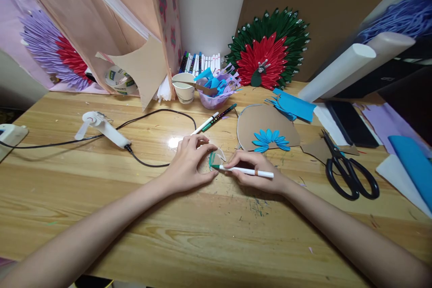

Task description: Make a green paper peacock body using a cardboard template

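Cardboard scrap [218, 159], partly green, lies on the counter [151, 238], held by the left hand [189, 162] at nine o'clock, the right hand [261, 162] gripping a marker [248, 171], tip at seven o'clock.

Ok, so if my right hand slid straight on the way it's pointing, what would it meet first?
Your right hand would probably meet the small, partly green piece first, with your left hand just beyond; exact depth is unclear.

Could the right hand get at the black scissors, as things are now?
Probably yes: the black scissors lie to the right of the right hand, with nothing covering their handles. However, it holds a white marker, so it would likely need to put that down first.
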